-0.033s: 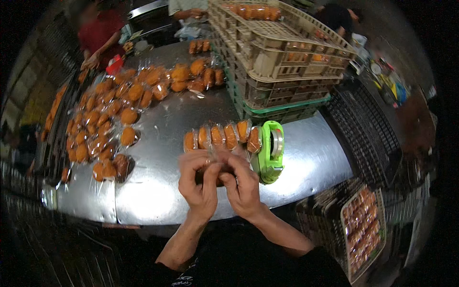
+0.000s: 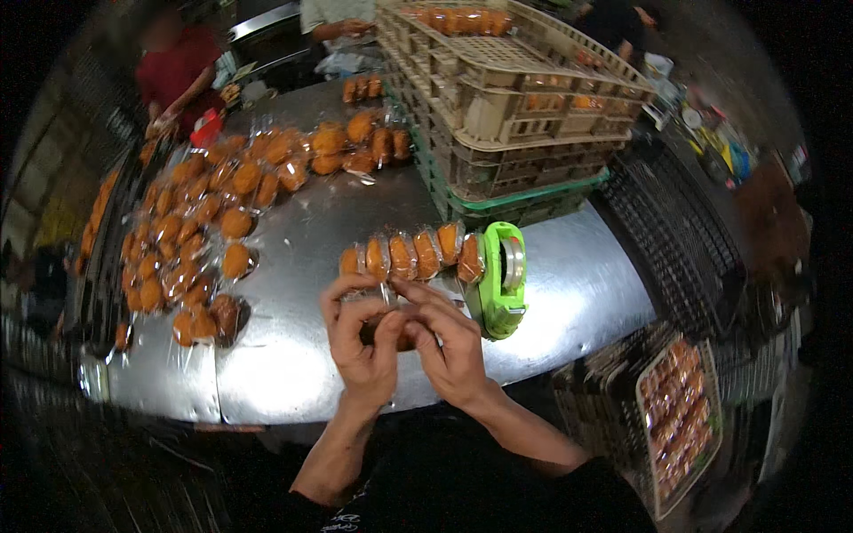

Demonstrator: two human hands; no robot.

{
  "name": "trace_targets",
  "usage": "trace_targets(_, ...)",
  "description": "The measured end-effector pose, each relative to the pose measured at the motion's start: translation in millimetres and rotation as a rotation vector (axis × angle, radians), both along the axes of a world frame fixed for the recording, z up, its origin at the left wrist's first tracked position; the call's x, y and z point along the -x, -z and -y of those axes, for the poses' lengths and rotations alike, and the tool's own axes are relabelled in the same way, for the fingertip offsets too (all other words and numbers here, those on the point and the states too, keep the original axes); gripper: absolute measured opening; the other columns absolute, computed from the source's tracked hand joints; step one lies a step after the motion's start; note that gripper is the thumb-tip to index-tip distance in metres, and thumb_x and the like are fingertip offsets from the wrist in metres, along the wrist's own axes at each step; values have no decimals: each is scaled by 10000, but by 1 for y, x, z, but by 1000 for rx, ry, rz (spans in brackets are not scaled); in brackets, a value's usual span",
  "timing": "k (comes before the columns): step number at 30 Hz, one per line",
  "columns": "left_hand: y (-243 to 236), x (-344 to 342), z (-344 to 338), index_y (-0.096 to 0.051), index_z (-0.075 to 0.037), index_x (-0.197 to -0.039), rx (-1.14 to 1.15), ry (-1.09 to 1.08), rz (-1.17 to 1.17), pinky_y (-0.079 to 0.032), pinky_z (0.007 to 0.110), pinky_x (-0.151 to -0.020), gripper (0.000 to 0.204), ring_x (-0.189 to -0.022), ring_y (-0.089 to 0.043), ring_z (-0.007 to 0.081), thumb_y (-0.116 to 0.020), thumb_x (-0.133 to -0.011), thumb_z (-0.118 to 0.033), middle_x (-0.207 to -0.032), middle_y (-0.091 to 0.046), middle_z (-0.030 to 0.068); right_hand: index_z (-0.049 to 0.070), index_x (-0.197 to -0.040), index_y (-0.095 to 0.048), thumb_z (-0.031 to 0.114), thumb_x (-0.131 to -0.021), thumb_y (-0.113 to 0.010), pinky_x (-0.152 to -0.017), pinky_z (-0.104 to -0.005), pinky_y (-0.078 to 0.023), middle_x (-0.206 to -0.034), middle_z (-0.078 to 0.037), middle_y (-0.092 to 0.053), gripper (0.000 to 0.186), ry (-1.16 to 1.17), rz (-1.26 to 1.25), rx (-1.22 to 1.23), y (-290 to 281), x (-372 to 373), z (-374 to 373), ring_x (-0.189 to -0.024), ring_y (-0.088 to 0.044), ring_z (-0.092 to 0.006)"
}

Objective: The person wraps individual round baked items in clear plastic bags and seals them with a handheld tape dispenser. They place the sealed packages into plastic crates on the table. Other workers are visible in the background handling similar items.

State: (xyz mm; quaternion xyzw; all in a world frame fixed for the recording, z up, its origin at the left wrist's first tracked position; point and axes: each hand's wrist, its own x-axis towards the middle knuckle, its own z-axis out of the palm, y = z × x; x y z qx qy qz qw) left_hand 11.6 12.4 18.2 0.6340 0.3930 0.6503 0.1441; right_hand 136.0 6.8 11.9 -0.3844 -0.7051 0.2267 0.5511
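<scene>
My left hand (image 2: 360,333) and my right hand (image 2: 444,333) meet in front of me, closed around a brown bun (image 2: 405,341) mostly hidden by my fingers. Between the fingertips clear plastic film (image 2: 388,291) is pinched upward. Just beyond lies a row of orange-brown buns (image 2: 402,258) in clear wrap, side by side. To the right of that row stands a bright green bag sealer (image 2: 504,280) with a roll of tape, close to my right hand.
Many wrapped buns (image 2: 187,231) are spread over the left of the metal table (image 2: 284,355). Stacked crates (image 2: 498,115) rise at the back. A dark rack (image 2: 671,222) is at right, a crate of wrapped buns (image 2: 680,417) lower right. People (image 2: 182,71) work across the table.
The view has shifted slightly. My fingertips have parted a little, with the pinched film now showing more clearly between them; the buns and the sealer rest as before.
</scene>
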Motion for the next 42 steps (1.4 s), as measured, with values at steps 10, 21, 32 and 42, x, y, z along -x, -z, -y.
trace_targets(10,17,42,-12,-525,10,-1203,507,428,208,-469,264,-820,364,-911,-557,114,-682,-889,-86,-947,-563,71,2,-914,-627,-49,-723,-716,-727,-373,-459,-928,-102,-567,217,161,414,-164,1,-4,-12,-850,-551,-253)
trace_targets(21,62,3,-41,-363,-114,-942,496,197,697,-421,216,-716,295,-795,-472,65,-616,-890,28,-862,-488,-1,35,-1242,-439,56,-914,-595,-917,-303,-442,-1146,-84,-563,364,67,-421,398,44,-3,-36,-1078,-542,-163)
trace_targets(32,73,4,-21,-365,-100,-947,747,334,381,-420,231,-746,255,-787,-450,66,-596,-909,0,-864,-461,8,-55,-758,-665,268,-866,-679,-729,-319,-410,-853,-114,-531,341,585,-70,484,108,-118,-27,-790,-512,-193)
trace_targets(42,88,-11,-25,-414,-106,-934,768,236,663,-386,228,-700,250,-777,-433,79,-639,-878,-13,-850,-449,-8,-17,-900,-678,158,-896,-631,-777,-304,-428,-950,-56,-549,181,150,-6,332,62,-36,26,-896,-515,-142)
